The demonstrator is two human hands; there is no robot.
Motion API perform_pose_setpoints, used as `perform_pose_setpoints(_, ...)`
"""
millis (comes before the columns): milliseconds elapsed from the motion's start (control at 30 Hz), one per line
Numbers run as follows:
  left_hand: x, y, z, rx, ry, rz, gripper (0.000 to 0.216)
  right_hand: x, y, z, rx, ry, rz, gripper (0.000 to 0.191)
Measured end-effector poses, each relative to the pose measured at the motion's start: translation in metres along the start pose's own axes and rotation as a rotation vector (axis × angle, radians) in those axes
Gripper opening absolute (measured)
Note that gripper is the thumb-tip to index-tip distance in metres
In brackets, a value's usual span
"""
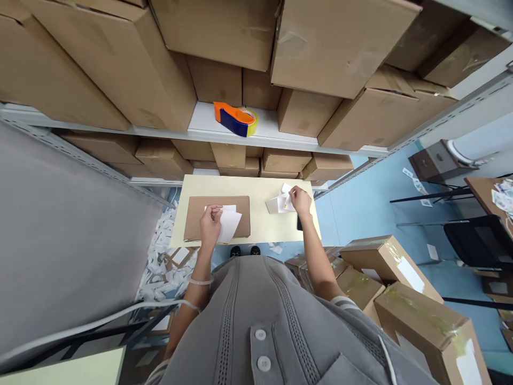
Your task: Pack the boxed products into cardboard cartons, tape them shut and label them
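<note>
while the left hand (211, 227) is pinching white paper sheets (229, 225) over the flat cardboard box (194, 220), probably to hold them together, the right hand (300, 200), fingers almost closed, is gripping white slips (282, 203) over the pale surface (264, 231).

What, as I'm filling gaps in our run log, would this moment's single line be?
left hand: holding white papers over cardboard box | right hand: at folded white paper on table | tape dispenser: on shelf
</note>
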State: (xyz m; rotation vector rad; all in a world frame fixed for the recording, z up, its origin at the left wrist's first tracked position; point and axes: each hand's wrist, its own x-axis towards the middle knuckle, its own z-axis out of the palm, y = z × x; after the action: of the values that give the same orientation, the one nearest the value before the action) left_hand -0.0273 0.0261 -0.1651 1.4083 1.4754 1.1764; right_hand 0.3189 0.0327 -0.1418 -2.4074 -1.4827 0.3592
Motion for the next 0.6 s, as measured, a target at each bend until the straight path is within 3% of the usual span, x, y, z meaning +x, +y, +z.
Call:
perform_pose_setpoints(167,-0.005,0.004,-0.018,-0.049,0.087,-0.050,0.013,0.004,-0.015,0.041,-0.135,-0.238,0.006,0.023)
perform_pose_setpoints(300,-0.012,0.002,-0.039,-0.049,0.192,-0.092,0.013,-0.014,-0.018,0.070,-0.101,-0.324,-0.007,0.024)
perform_pose_setpoints(367,-0.017,-0.002,-0.049,-0.051,0.256,-0.114,0.014,-0.024,-0.021,0.079,-0.066,-0.351,-0.025,0.034)
perform_pose_setpoints(500,-0.022,-0.008,-0.060,-0.080,0.341,-0.141,0.016,-0.031,-0.036,0.077,0.043,-0.335,-0.084,0.046)
perform_pose_setpoints(600,-0.015,0.000,-0.061,-0.165,0.323,-0.140,0.016,-0.026,-0.063,0.055,0.374,-0.216,-0.145,0.037)
